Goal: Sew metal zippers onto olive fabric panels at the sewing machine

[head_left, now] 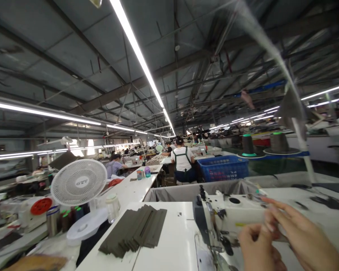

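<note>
Over the right side of a white sewing machine (243,207), my two hands come close together. My left hand (257,241) is closed, its thumb and fingertips pressed together. My right hand (302,229) pinches too, with its fingertips meeting near those of the left and its index finger reaching toward the thread guides on the machine's top. Whatever is between the fingers is too small or blurred to name. To the left of the machine, a fanned stack of dark olive fabric pieces (135,229) lies on the white table (169,256).
A white fan (79,181) and a clear jar (112,207) stand at left. Dark thread cones (248,145) with green tops sit on a stand at right. Beyond the machine are a blue basket (223,169) and a seated person (183,160) in a white shirt.
</note>
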